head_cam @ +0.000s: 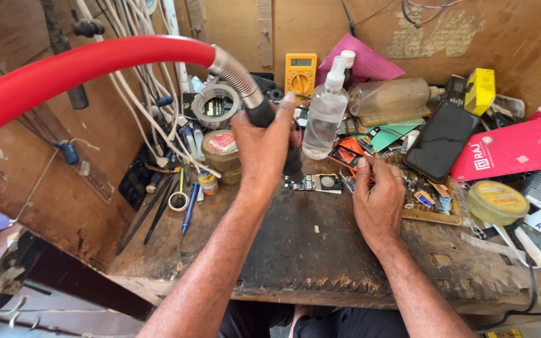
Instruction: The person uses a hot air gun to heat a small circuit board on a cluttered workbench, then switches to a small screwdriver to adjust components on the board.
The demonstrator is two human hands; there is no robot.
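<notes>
Left hand (264, 141): closed round the black handle of the hose tool (269, 116), at centre of frame; nozzle end hidden behind the palm.
Hose (64, 72): red, runs from 9 o'clock up to a ribbed metal neck (236, 72) at 11 o'clock of the hand.
Right hand (380, 197): fingers curled, tips pressed on bench at 3 o'clock of left hand; whether it pinches anything, can't tell.
Small circuit board (319, 183): flat on bench betw. the two hands, just below the tool.
Spray bottle (325, 109): clear, upright, 1 o'clock of left hand.
Yellow meter (300, 72): against back wall, 12 o'clock.
Phone (441, 141): black, face up, 2 o'clock of right hand.
Tape roll (497, 201): yellow, 3 o'clock of right hand.
Bench (295, 256): worn wood, cluttered w. tools.
</notes>
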